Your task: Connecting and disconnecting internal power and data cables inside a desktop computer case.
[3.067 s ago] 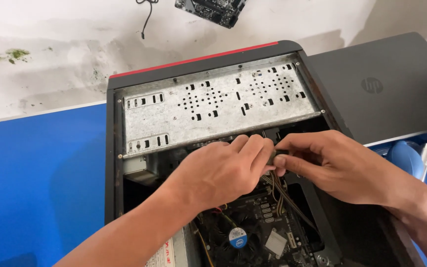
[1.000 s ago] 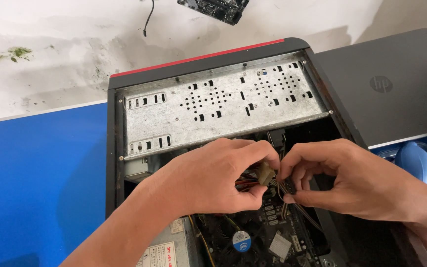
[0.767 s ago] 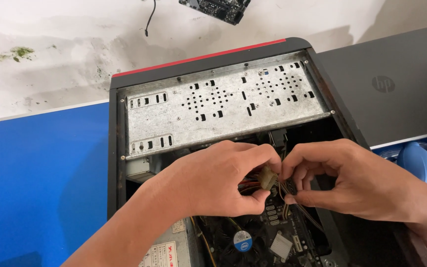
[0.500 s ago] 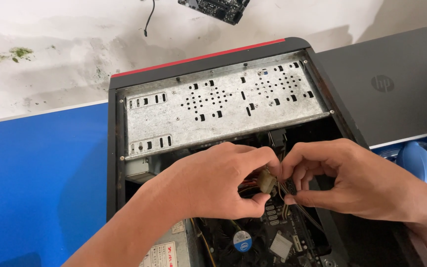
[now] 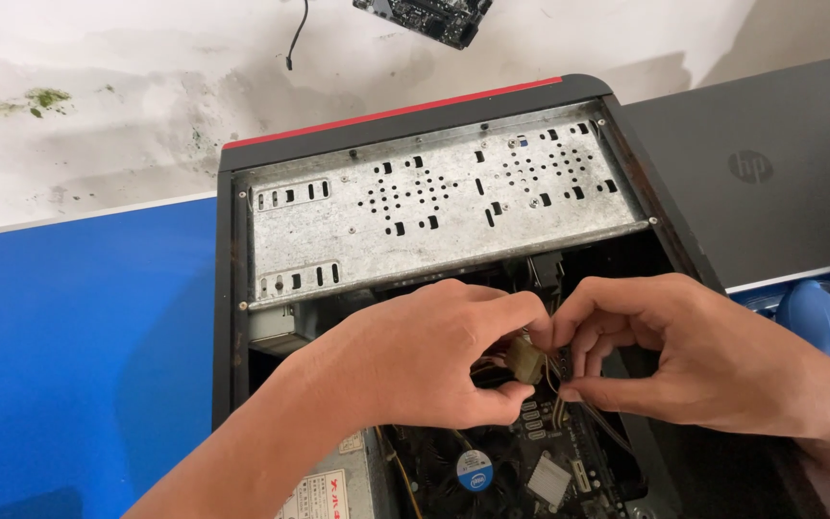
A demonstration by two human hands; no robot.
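— What takes up most of the view?

— A blue tabletop [image 5: 79, 336], set against a stained white wall [image 5: 127, 106]. On it lies an open computer case [image 5: 228, 317], black with a red strip along its far edge. Just beside the case, on the right, lies a closed grey laptop [image 5: 770, 163].

— And inside the case?

— A perforated grey metal drive cage [image 5: 434, 207] covers the far half. Nearer the camera the motherboard [image 5: 549, 471] shows, with a round cooler fan [image 5: 468, 471] on it.

— Where are the hands?

— Both are over the opening, just below the drive cage. The left hand [image 5: 415, 360] is curled shut, thumb and fingers pinching a small cream-coloured plug [image 5: 524, 360]. The right hand [image 5: 694, 356] meets it from the other side; its fingertips are closed in at the same plug, touching the left hand's fingers.

— Anything attached to the plug?

— Thin coloured wires [image 5: 578, 423] run from it down towards the motherboard.

— Anything else?

— A loose circuit board [image 5: 425, 14] rests at the top edge, by the wall.
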